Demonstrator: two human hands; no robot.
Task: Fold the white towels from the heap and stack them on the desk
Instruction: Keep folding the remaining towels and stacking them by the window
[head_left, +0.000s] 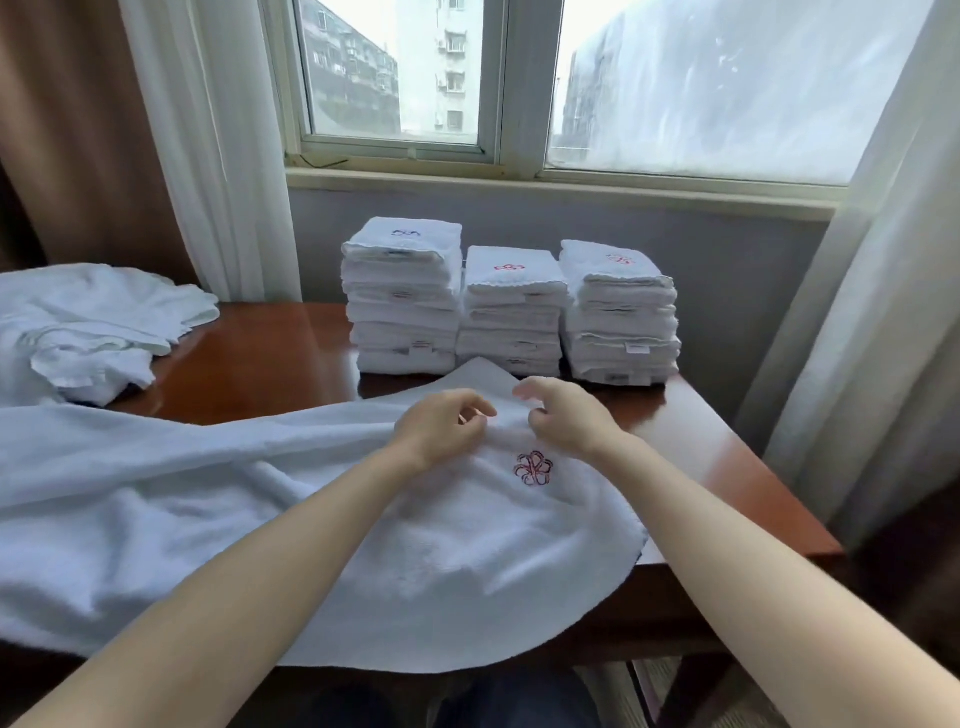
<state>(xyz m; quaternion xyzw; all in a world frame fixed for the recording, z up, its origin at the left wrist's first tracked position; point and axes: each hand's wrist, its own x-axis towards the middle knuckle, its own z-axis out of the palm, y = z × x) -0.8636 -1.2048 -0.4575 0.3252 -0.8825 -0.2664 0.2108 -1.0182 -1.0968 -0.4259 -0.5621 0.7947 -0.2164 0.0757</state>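
Our bare left forearm and bare right forearm reach forward over a large white terry towel. The towel lies spread across the near half of the glossy reddish-brown wooden worktop, and its rounded near edge hangs over the front above our dark trousers. Our left hand rests on the towel near its far edge, fingers curled down and pinching a small ridge of cloth. Our right hand sits just beside it, heel on the towel, fingers loosely curled and lifted; we cannot tell whether it has hold of the cloth. A red embroidered flower emblem shows on the towel just below the hands. Beyond them, under the window, three stacks of folded white towels stand side by side: the left stack tallest, the middle stack lowest, the right stack in between. The spread towel's far corner reaches the foot of the middle stack. A heap of unfolded white towels lies at the worktop's far left, near a white sheer curtain.
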